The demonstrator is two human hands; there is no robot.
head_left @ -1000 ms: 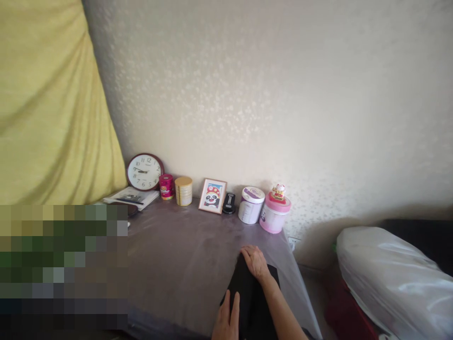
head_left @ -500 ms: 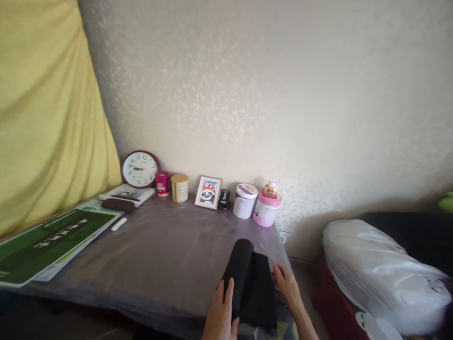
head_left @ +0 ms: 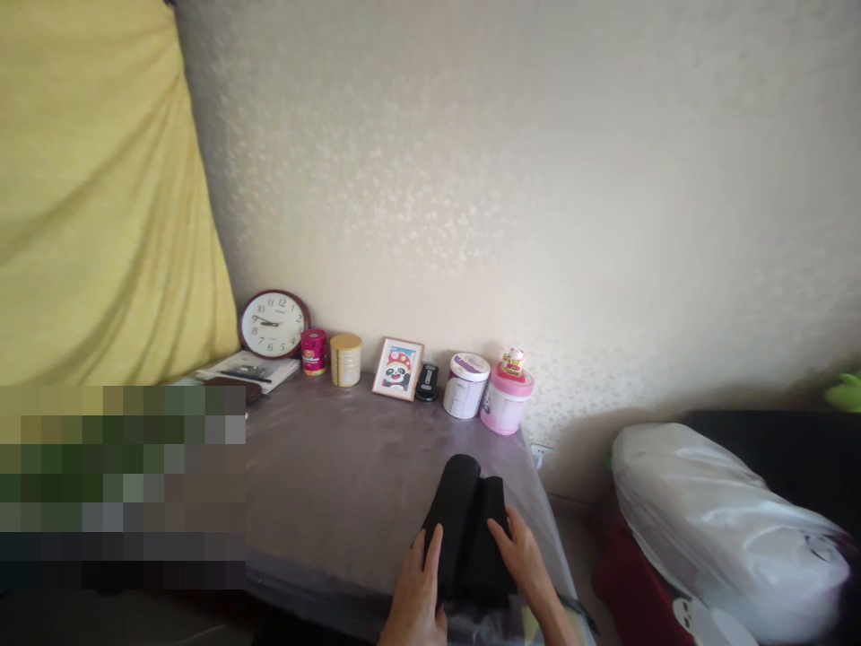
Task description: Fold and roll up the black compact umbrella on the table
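Observation:
A black rolled-up sheet [head_left: 452,511] lies near the table's right front corner, a thick roll on its left side and a narrower folded part on its right. My left hand [head_left: 413,588] is closed around the near left side of the thick roll, fingers on top and thumb at the near end. With its fingers bent over the right edge of the folded part, my right hand [head_left: 528,561] holds that side. The fabric's underside is hidden, and I cannot tell what exactly the sheet is.
Along the wall stand a clock [head_left: 274,324], a pink tin [head_left: 313,352], a yellow-lidded can [head_left: 345,361], a panda picture frame [head_left: 398,369], a purple-lidded tub [head_left: 466,386] and a pink tub [head_left: 508,401] bearing a figurine. A white plastic bag [head_left: 726,529] bulges at right. The lower left is pixelated.
My right hand has moved left and up onto the sheet's right part, whose flat flap now looks folded and narrower. My left hand stays on the roll. The view has shifted slightly.

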